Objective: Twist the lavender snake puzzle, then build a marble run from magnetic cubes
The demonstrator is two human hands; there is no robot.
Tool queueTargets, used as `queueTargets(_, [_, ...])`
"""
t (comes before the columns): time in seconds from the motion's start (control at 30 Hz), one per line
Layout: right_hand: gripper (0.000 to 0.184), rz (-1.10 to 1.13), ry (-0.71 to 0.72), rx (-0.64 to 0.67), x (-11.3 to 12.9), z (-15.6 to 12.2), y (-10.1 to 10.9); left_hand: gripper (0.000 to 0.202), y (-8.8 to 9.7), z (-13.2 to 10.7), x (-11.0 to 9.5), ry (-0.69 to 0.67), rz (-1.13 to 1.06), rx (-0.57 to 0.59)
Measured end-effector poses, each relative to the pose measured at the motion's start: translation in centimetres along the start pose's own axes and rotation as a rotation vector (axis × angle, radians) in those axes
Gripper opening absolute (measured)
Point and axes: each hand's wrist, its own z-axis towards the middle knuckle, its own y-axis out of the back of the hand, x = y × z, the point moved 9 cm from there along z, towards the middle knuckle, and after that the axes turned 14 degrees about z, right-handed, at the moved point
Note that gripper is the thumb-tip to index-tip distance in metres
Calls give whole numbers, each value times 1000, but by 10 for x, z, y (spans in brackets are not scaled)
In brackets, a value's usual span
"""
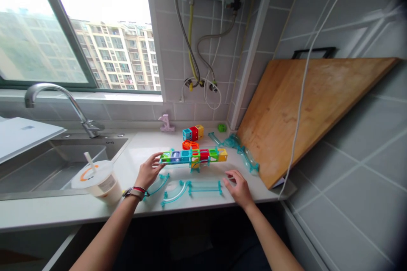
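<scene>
A row of colourful see-through toy blocks [203, 155], green, blue, red and yellow, stands in the middle of the counter on a short yellow and teal support. My left hand [150, 172] has its fingers closed round the row's left green end. Lower right of the row, my right hand [239, 188] holds nothing, its fingers apart and slightly bent. Between the hands lie a straight teal track piece [205, 187] and a curved teal track piece [174, 194]. Another curved piece [159, 185] lies beside my left wrist, partly hidden by it.
Loose blocks [192, 133] and an orange block [190, 145] sit behind the row. More teal track pieces [246, 152] lie by the leaning wooden board [314, 101]. A lidded cup [101, 184] with a straw stands left, beside the sink [76, 165]. A white cable [302, 106] hangs at right.
</scene>
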Motion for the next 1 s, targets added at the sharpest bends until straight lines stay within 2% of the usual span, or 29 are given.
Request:
queueTargets(0.27, [27,10,25,-41,3,2,4,79,3,-2,-5,-9,5,53])
queueTargets(0.43, [22,-2,122,-70,28,11,4,81,2,-12,3,59,-111,32])
queueTargets(0.57, [19,73,88,65,49,17,-30,77,-4,-16,18,138,-280,26])
queueTargets(0.7, [12,52,94,169,71,21,-69,74,-9,-15,27,163,-341,48])
queueTargets(0.87, [6,-194,258,125,96,43,-88,68,-10,-13,28,179,-368,51])
queueTargets(1.0, [10,-391,358,147,103,68,-100,63,-10,-12,23,152,-359,39])
